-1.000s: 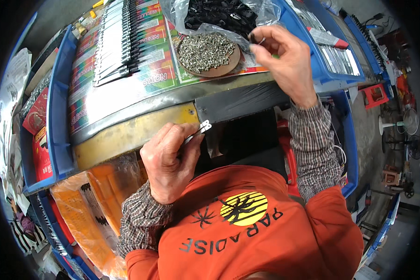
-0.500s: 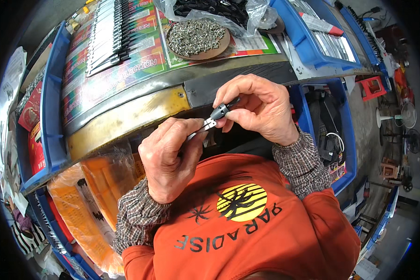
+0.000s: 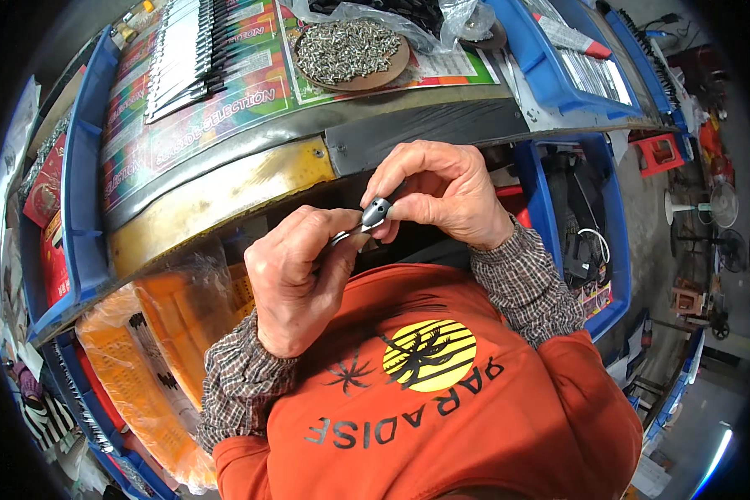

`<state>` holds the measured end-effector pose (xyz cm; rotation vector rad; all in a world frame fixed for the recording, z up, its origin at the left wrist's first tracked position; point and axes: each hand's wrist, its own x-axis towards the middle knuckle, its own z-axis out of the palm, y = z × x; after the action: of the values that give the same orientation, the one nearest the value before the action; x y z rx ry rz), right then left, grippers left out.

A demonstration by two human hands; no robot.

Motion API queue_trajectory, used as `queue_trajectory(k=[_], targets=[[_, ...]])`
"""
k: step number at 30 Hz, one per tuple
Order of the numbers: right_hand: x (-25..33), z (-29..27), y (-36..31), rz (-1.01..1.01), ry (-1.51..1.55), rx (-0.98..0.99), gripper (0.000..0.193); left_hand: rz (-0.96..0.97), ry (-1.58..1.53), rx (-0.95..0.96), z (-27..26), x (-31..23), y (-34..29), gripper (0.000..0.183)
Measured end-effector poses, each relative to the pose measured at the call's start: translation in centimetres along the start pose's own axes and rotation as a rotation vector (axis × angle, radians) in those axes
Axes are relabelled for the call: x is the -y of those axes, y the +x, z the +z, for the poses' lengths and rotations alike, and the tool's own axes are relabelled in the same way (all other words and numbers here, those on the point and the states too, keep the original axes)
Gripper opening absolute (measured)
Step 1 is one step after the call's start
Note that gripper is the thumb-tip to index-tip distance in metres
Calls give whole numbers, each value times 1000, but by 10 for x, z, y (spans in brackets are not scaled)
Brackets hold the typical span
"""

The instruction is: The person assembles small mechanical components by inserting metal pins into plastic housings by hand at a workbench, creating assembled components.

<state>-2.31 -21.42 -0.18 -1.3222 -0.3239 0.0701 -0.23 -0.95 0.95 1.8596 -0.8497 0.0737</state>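
Observation:
In front of my chest, my left hand point(image 3: 293, 273) pinches a thin silvery metal strip point(image 3: 344, 237) between thumb and fingers. My right hand point(image 3: 443, 193) is closed on a black handle piece point(image 3: 377, 212) with small round holes near its end. Strip and handle meet between my fingertips, the strip's end mostly hidden at the black piece. The rest of the handle runs back under my right fingers. Beyond my hands, a round dish point(image 3: 373, 82) holds many small metal pins or rivets point(image 3: 346, 52).
Flat silvery pieces with black ends point(image 3: 175, 62) lie in a row on the bench at left. The metal bench edge point(image 3: 225, 204) runs just beyond my hands. Blue bins stand at left point(image 3: 87, 179) and back right point(image 3: 550, 71); another blue bin point(image 3: 621, 250) holds black parts.
The strip's holed silver end, visible between my hands before, is now mostly hidden at the black handle. My right hand has shifted slightly left, and the handle has turned a little.

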Motion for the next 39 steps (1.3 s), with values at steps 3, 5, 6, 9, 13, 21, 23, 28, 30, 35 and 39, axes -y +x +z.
queue_trajectory(k=[3,5,6,9,13,21,23,28,30,35,39], targets=[[-5,-3,-2,24,65,15,12,7,-14,16,1,1,-2,19],[-7,-2,-4,43,84,19,12,1,-17,22,2,2,-5,19],[-8,-2,-5,45,70,24,12,6,-25,24,3,5,-7,19],[-10,-3,-10,52,47,33,15,2,-38,43,5,7,-10,19],[-5,1,-14,74,-114,1,20,14,31,64,6,11,-13,18],[-5,1,-18,-8,-643,140,22,-1,38,49,13,14,-19,21],[-7,3,-21,-18,-646,132,21,-1,45,49,15,15,-21,21],[-22,13,-28,-12,-569,28,17,26,68,-16,23,22,-28,22],[-28,14,-31,-72,-612,-12,17,18,82,4,22,25,-31,22],[-30,16,-36,-21,-529,-22,17,41,106,-2,24,27,-35,21],[-27,19,-40,98,-426,-43,14,25,113,11,23,26,-38,21]])
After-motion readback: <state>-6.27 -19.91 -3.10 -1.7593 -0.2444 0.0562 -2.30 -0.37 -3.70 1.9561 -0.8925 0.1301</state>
